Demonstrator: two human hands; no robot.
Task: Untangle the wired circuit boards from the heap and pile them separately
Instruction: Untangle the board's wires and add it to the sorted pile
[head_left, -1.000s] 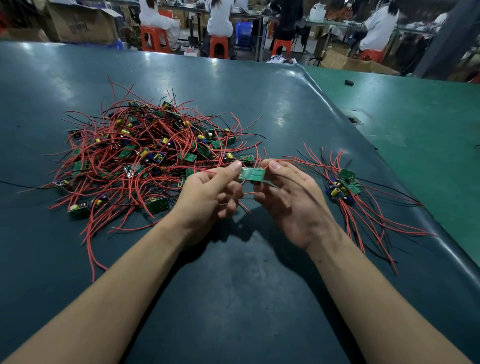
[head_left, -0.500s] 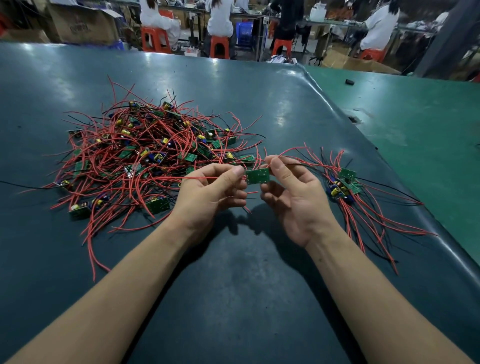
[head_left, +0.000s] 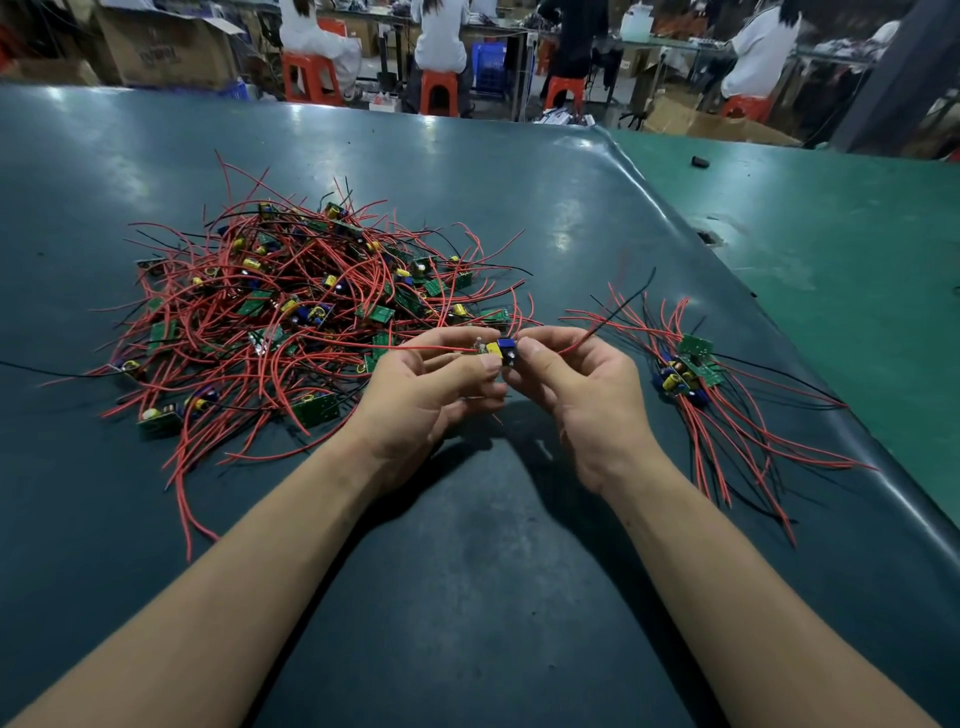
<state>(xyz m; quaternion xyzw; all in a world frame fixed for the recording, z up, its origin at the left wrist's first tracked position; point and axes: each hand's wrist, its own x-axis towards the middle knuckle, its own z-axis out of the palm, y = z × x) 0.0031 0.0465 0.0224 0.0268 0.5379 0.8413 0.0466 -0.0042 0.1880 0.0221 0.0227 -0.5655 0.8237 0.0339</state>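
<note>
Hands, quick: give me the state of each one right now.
Left hand: closed, pinching the circuit board at its left end.
Right hand: closed, pinching the same circuit board at its right end; a red wire runs past its fingers.

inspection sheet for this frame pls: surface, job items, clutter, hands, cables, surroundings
Surface: dark teal matte table; lighter green table adjoins on the right.
Job's things: big tangled heap of green circuit boards with red wires at left; small sorted pile of wired boards at right; one small board with blue and yellow components held between both hands.
Clutter: small black object on the green table.
Grippers: left hand and right hand both pinch the held board.
Cables: red lead runs left from the held board across the heap; black wire rises to its right.
Surroundings: seated workers on orange plastic stools, cardboard boxes.
</note>
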